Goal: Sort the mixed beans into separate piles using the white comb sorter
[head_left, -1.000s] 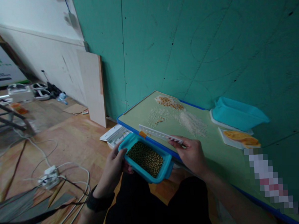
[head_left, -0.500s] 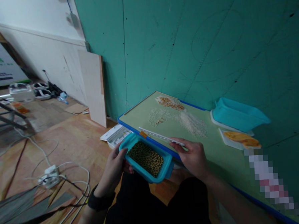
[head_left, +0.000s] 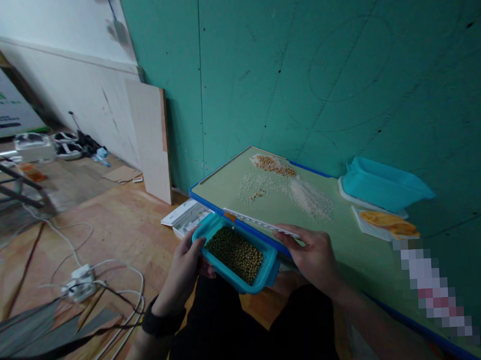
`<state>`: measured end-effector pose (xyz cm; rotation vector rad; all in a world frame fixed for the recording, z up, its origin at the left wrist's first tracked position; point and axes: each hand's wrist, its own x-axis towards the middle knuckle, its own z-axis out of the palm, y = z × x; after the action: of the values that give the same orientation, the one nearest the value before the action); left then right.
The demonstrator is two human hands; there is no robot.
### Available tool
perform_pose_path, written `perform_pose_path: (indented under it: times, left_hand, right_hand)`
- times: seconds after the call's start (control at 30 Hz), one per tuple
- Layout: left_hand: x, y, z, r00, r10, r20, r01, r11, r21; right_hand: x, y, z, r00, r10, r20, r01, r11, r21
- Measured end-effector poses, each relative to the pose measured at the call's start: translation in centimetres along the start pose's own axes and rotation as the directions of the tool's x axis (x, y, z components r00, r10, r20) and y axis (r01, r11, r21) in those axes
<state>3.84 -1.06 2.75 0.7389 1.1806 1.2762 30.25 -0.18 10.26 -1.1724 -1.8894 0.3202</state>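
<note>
My left hand (head_left: 189, 258) grips the left end of a blue plastic container (head_left: 250, 287), thumb over its rim. Inside lie dark green beans (head_left: 223, 244) and, toward the right end, yellowish beans (head_left: 250, 261). The container is held just below the table's blue edge. My right hand (head_left: 312, 254) pinches a thin white strip (head_left: 259, 221) with a row of small marks or holes along it. The strip lies along the table's near edge, above the container. On the table (head_left: 220, 187) are a heap of white grains (head_left: 309, 198), a patch of yellow beans (head_left: 272, 165) and scattered grains.
An upright blue basin (head_left: 386, 186) stands on a white lid at the table's right, near an orange cloth-like thing (head_left: 390, 223) on a white piece. A green wall (head_left: 235, 83) rises behind. White cables and a power strip (head_left: 80, 283) lie on the floor at left.
The white strip and my right hand have shifted very slightly down and toward me. A small pale spot now shows at the container's far inner edge. My left hand and the container stay put.
</note>
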Motion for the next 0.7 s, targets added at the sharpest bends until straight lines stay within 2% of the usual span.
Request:
perform_pose_path:
  times: [0.2, 0.3, 0.43, 0.57, 0.7]
  left_hand:
    - [0.1, 0.0, 0.2, 1.000, -0.015, -0.011, 0.015, 1.000, -0.007]
    - [0.1, 0.0, 0.1, 1.000, -0.012, -0.016, 0.012, 1.000, -0.013]
    - [0.0, -0.1, 0.2, 1.000, 0.009, -0.004, -0.009, 1.000, -0.007]
    - [0.0, -0.1, 0.3, 1.000, 0.000, -0.010, 0.000, 1.000, 0.002]
    - [0.1, -0.2, 0.3, 1.000, -0.007, -0.018, 0.007, 1.000, 0.004]
  right_hand:
    - [0.1, 0.1, 0.0, 0.999, 0.042, -0.017, -0.042, 0.999, -0.003]
    - [-0.1, 0.0, -0.2, 1.000, 0.018, -0.025, -0.019, 0.999, -0.034]
    - [-0.6, -0.6, 0.0, 0.989, -0.146, -0.010, 0.145, 0.987, -0.062]
    - [-1.2, -1.2, 1.2, 0.941, -0.336, 0.031, 0.338, 0.938, -0.078]
    - [-1.3, -1.5, 2.5, 0.905, -0.424, 0.036, 0.425, 0.896, -0.131]
